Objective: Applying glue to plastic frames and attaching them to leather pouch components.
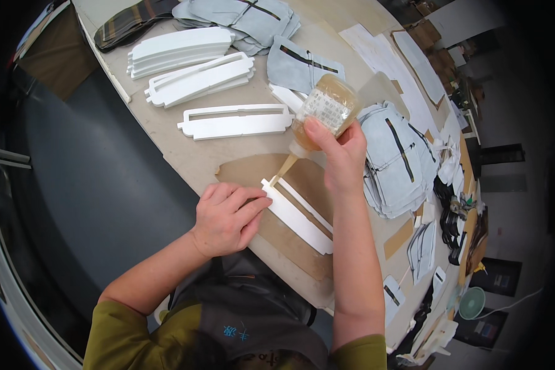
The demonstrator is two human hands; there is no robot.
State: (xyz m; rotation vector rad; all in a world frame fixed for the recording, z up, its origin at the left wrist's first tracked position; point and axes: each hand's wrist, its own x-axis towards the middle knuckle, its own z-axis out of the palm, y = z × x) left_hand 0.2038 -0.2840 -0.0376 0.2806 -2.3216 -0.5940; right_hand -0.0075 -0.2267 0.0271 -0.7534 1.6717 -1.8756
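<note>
Head view looks down on a long beige table (185,145) where a person works with both bare hands. Right hand (342,154) grips a soft glue bottle (325,111) full of amber liquid, tipped nozzle-down, thumb pressed on its near side and fingers wrapped behind. The nozzle tip touches the far end of a white slotted strip (296,216), which lies slantwise on a brown paper sheet (287,243) at the table's near edge. Left hand (228,216) lies flat, fingers spread loosely and grasping nothing, with its fingertips (262,200) pressing down the strip's near-left edge and the paper beside it. Beyond the paper, a single white frame (235,121) of the same slotted shape lies flat, and farther off two stacks of such frames (191,61) sit side by side. Grey fabric pieces (243,18) with dark stripes are heaped at the far end of the table, one more (299,65) lies just behind the bottle, and a thick pile of pale blue-grey pieces (398,160) sits just right of the right hand. Farther right, paper patterns (391,58) and small scraps crowd the table. A dark apron (253,308) over an olive shirt shows at the lower edge.
</note>
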